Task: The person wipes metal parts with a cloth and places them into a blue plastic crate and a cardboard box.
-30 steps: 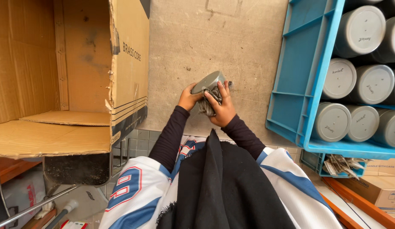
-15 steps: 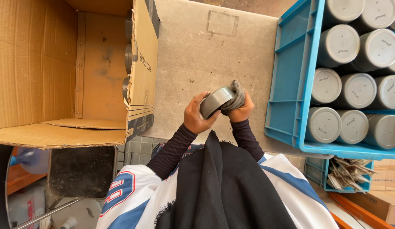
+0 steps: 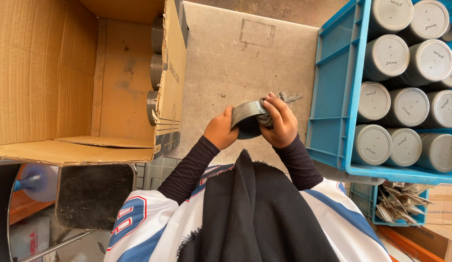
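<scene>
My left hand [image 3: 221,130] grips the side of a grey metal cylinder [image 3: 245,116], held out over a grey concrete surface [image 3: 235,58]. My right hand [image 3: 280,121] presses a dark grey rag [image 3: 279,99] against the cylinder's other end, fingers curled over it. A frayed corner of the rag sticks out past my right fingers. Both arms wear dark sleeves under a white, blue and red jersey, with a black cloth hanging down my front.
An open cardboard box [image 3: 66,77] stands on the left, with three grey cylinders [image 3: 155,73] along its inner wall. A blue plastic crate [image 3: 342,97] on the right holds several grey cylinders [image 3: 386,102] with pale ends. Below it is a smaller blue bin with metal pieces [image 3: 401,201].
The view has shifted, bringing the box and crate closer. My hands have turned the cylinder and the rag has moved round its end.
</scene>
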